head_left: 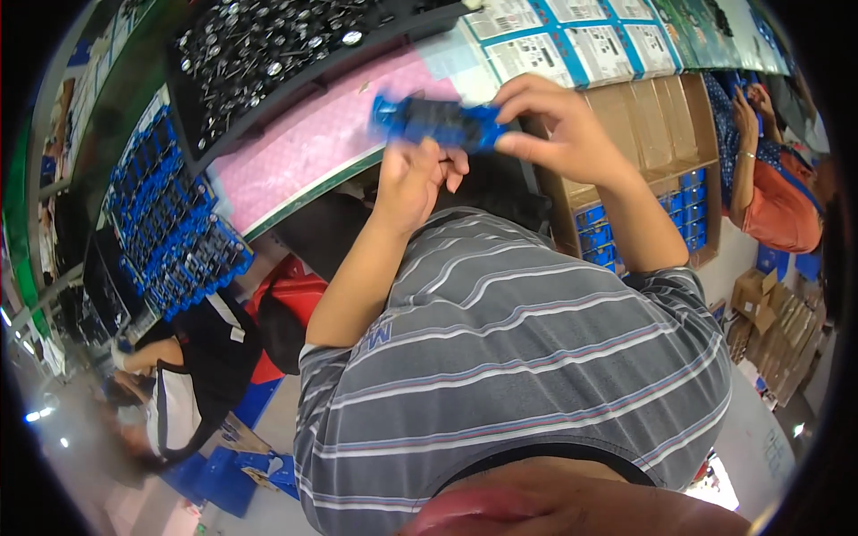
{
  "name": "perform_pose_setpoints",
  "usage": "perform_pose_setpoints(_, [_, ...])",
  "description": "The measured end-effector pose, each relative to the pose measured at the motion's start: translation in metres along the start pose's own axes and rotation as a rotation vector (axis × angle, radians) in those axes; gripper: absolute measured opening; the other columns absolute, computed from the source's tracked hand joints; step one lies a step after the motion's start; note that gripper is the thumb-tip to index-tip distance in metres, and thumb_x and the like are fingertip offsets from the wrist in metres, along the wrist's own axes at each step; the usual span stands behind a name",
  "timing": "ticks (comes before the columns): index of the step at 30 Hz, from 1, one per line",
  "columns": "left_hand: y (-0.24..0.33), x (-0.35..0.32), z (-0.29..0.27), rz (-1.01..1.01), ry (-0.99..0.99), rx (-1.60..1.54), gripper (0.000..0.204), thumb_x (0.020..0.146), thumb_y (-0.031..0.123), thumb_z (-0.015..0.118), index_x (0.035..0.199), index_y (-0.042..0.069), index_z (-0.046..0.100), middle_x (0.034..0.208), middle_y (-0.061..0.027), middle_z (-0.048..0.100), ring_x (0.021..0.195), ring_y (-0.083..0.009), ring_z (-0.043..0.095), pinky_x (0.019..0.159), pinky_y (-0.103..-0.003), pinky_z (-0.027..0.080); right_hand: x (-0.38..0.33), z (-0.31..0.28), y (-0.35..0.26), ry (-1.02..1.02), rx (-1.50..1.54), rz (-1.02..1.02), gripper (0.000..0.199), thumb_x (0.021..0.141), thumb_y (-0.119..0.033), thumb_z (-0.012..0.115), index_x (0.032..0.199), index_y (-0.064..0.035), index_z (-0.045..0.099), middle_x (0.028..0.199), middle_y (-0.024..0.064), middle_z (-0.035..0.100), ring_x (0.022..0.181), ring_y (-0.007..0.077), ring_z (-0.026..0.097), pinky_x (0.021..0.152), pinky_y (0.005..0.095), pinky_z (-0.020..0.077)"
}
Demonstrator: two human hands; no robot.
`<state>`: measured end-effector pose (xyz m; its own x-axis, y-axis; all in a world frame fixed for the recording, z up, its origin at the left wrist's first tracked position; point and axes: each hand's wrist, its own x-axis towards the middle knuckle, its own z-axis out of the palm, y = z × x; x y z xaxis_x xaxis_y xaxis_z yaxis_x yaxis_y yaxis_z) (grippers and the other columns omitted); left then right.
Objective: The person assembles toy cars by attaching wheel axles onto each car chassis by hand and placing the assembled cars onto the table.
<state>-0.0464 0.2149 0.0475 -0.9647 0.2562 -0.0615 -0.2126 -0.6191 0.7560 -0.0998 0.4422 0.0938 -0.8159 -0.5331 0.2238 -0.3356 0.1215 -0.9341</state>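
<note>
An oblong blue piece with a dark middle [438, 123] is held up in front of me, above the near edge of the workbench. Motion smears it, most at its left end, so its exact kind cannot be told. My right hand [563, 134] pinches its right end between thumb and fingers. Against its lower edge, my left hand [413, 179] grips with curled fingers. A pink mat [304, 156] lies on the bench behind the piece.
A black tray [259, 129] of shiny round-headed metal parts stands at the back left. Many similar blue-and-black pieces [179, 223] lie at the left. On the right is an open cardboard box [657, 121] with blue pieces. Other people [778, 196] are at both sides.
</note>
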Motion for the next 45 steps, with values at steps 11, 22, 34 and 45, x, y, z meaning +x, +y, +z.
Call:
perform_pose_setpoints(11, [0.037,-0.077,-0.054,0.102,0.336,0.016,0.021,0.099,0.022,0.061,0.11,0.005,0.055,0.085,-0.0066,0.064,0.061,-0.0108,0.059,0.047,-0.022,0.044,0.209,0.05,-0.033,-0.333,-0.785,0.395,0.038,0.094,-0.041,0.065,0.093,-0.0047,0.076,0.083,0.0146,0.073,0.075,0.0198,0.068,0.07,0.0353,0.0515])
perform_pose_setpoints(22, [0.037,-0.085,-0.083,0.196,0.39,0.04,0.023,0.104,0.025,0.051,0.114,0.004,0.055,0.09,-0.0093,0.066,0.064,-0.0138,0.058,0.048,-0.025,0.04,0.198,0.048,-0.022,-0.411,-0.676,-0.068,0.026,0.085,-0.02,0.074,0.101,0.0001,0.073,0.097,0.016,0.072,0.09,0.0296,0.069,0.081,0.0368,0.0533])
perform_pose_setpoints(34, [0.044,-0.045,-0.075,0.207,0.337,0.019,0.028,0.103,0.027,0.052,0.116,0.003,0.055,0.091,-0.0091,0.066,0.067,-0.0136,0.061,0.052,-0.025,0.045,0.092,0.108,-0.029,-0.07,-0.395,-0.286,0.019,0.08,-0.011,0.079,0.098,-0.0059,0.072,0.123,0.0162,0.062,0.118,0.032,0.059,0.093,0.0401,0.0503])
perform_pose_setpoints(45, [0.039,-0.053,-0.066,0.259,0.352,-0.016,0.034,0.1,0.024,0.059,0.125,0.004,0.047,0.098,-0.0095,0.065,0.067,-0.0135,0.061,0.052,-0.024,0.047,0.096,0.115,-0.023,-0.172,-0.34,-0.299,0.036,0.075,-0.012,0.082,0.104,-0.0025,0.062,0.114,0.0143,0.063,0.103,0.0327,0.063,0.089,0.0377,0.0506])
